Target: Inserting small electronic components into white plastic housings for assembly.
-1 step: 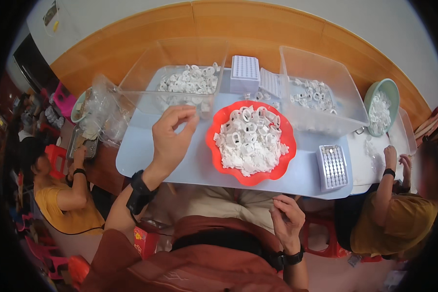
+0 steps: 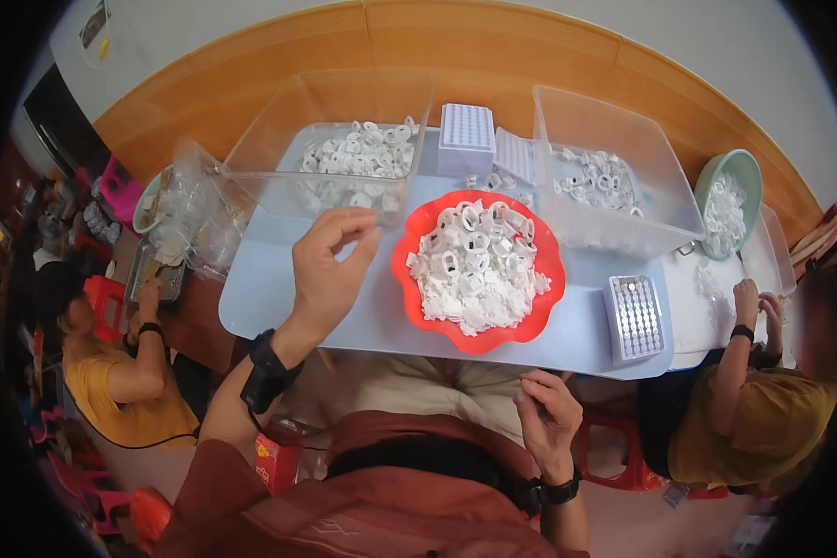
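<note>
Red bowl (image 2: 409, 270) sits center of a pale blue table (image 2: 270, 298), heaped w/ small white plastic rings (image 2: 479, 270). Left hand (image 2: 330, 270) is raised just left of the bowl, thumb and fingers pinched together, maybe on one ring; too small to tell. Right hand (image 2: 549, 414) is low, near the lap, fingers loosely curled, apparently empty. Two clear bins, left (image 2: 251, 163) and right (image 2: 642, 223), hold rings. Gray tray (image 2: 634, 316) right of the bowl. Bowl very full, so most work looks left.
</note>
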`<control>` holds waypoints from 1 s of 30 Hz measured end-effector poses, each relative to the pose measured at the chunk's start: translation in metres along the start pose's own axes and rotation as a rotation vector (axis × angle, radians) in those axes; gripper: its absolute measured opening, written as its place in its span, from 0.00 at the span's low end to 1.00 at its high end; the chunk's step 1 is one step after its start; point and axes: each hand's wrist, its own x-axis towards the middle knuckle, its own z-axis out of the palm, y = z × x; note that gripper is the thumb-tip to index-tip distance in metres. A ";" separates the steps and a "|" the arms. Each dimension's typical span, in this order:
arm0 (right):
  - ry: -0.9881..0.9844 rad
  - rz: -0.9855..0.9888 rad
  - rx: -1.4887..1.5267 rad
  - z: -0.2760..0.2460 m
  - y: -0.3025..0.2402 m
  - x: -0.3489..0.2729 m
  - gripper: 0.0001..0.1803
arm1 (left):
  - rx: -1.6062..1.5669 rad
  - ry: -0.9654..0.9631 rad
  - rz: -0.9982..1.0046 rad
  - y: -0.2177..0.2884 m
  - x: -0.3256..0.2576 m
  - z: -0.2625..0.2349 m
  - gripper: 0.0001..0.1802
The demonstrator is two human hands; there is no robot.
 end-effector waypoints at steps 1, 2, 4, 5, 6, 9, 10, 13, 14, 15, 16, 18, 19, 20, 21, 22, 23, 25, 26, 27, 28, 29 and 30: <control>-0.003 0.007 -0.008 0.000 -0.001 0.002 0.14 | -0.061 -0.027 -0.038 -0.001 -0.009 0.001 0.10; -0.012 0.013 -0.011 0.000 -0.002 0.005 0.14 | -0.068 -0.029 -0.045 -0.001 -0.016 0.003 0.10; -0.018 0.030 -0.028 -0.001 -0.004 0.007 0.14 | -0.116 -0.049 -0.135 -0.003 -0.027 0.008 0.10; -0.019 0.006 -0.042 0.000 -0.003 0.008 0.15 | -0.128 -0.056 -0.142 -0.005 -0.032 0.010 0.10; -0.023 -0.017 -0.055 0.000 -0.002 0.009 0.15 | -0.130 -0.061 -0.140 -0.006 -0.038 0.011 0.10; -0.026 0.000 -0.032 0.000 0.000 0.009 0.15 | -0.129 -0.058 -0.137 -0.008 -0.053 0.016 0.10; -0.023 -0.008 -0.032 0.000 0.004 0.009 0.14 | -0.115 -0.041 -0.128 -0.009 -0.057 0.018 0.10; -0.022 0.018 -0.037 -0.001 0.003 0.013 0.14 | -0.040 -0.069 -0.132 -0.008 -0.067 0.020 0.11; -0.021 0.019 -0.047 -0.002 0.002 0.014 0.14 | -0.050 -0.070 -0.134 -0.010 -0.070 0.022 0.11; -0.019 0.018 -0.056 -0.003 0.002 0.015 0.14 | -0.041 -0.057 -0.127 -0.014 -0.073 0.024 0.11; -0.017 0.017 -0.066 -0.004 0.001 0.016 0.14 | -0.032 -0.044 -0.120 -0.018 -0.077 0.026 0.12; -0.010 -0.015 -0.100 -0.004 -0.001 0.022 0.14 | -0.043 -0.055 -0.123 -0.022 -0.082 0.029 0.12; -0.004 -0.045 -0.126 -0.005 -0.002 0.023 0.14 | -0.046 -0.066 -0.125 -0.023 -0.085 0.031 0.13; -0.002 -0.045 -0.134 -0.006 0.000 0.022 0.14 | -0.055 -0.068 -0.125 -0.024 -0.087 0.033 0.13; 0.002 -0.024 -0.115 -0.007 0.002 0.021 0.14 | -0.056 -0.072 -0.109 -0.024 -0.088 0.034 0.14; 0.006 -0.004 -0.096 -0.008 0.002 0.021 0.14 | -0.056 -0.076 -0.094 -0.024 -0.088 0.036 0.15; 0.010 -0.004 -0.104 -0.009 0.000 0.022 0.14 | -0.065 -0.078 -0.092 -0.023 -0.089 0.038 0.15; 0.018 0.018 -0.116 -0.012 -0.004 0.023 0.15 | -0.132 -0.003 -0.135 -0.022 -0.089 0.041 0.15; 0.021 0.018 -0.122 -0.013 -0.002 0.023 0.15 | -0.138 -0.005 -0.134 -0.022 -0.089 0.042 0.15; 0.029 0.032 -0.124 -0.014 0.001 0.022 0.15 | -0.136 -0.002 -0.126 -0.021 -0.088 0.043 0.15; 0.038 0.047 -0.126 -0.015 0.002 0.022 0.15 | -0.133 0.001 -0.119 -0.021 -0.088 0.043 0.16; 0.040 0.048 -0.130 -0.015 0.001 0.023 0.15 | -0.138 -0.001 -0.119 -0.021 -0.088 0.043 0.16; 0.047 0.052 -0.129 -0.015 0.000 0.023 0.15 | -0.124 -0.014 -0.113 -0.023 -0.089 0.042 0.16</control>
